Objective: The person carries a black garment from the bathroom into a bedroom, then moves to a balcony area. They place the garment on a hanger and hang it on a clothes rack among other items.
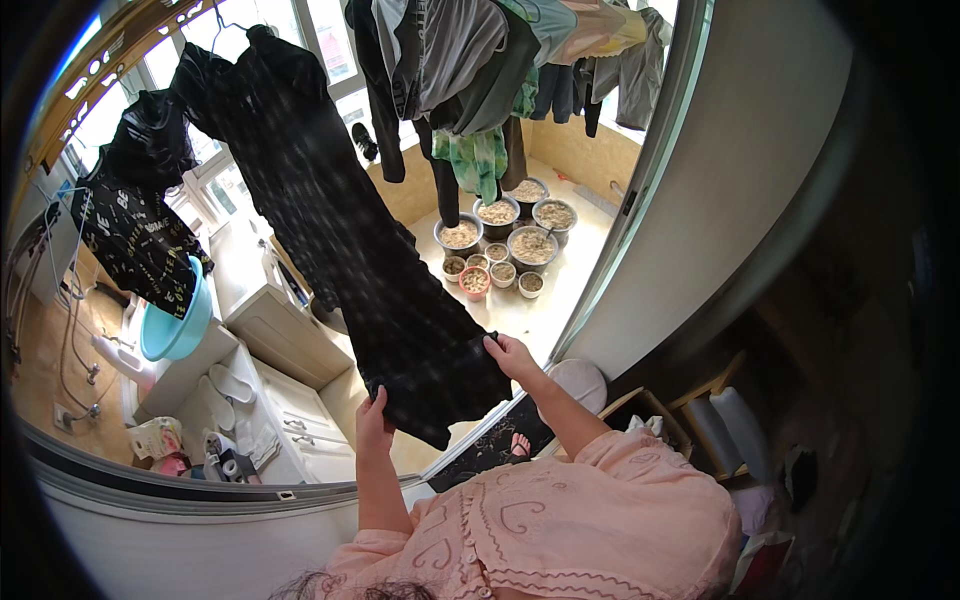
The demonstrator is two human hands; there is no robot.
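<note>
A long black dress (320,215) hangs from a hanger (222,22) at the upper left and slants down toward me. Near its lower end, my left hand (374,418) grips one edge of the cloth. My right hand (510,357) pinches the opposite edge, a little higher and to the right. Between the two hands the hem end is spread wide, with one corner hanging below them. Both hands are closed on the fabric, and the cloth partly covers the fingertips.
Other clothes (440,65) hang at the top centre. Several pots (533,248) stand on the floor beyond. At left are a printed black garment (130,240), a light-blue basin (180,320) and a white cabinet (300,400). A sliding door (700,200) borders the right side.
</note>
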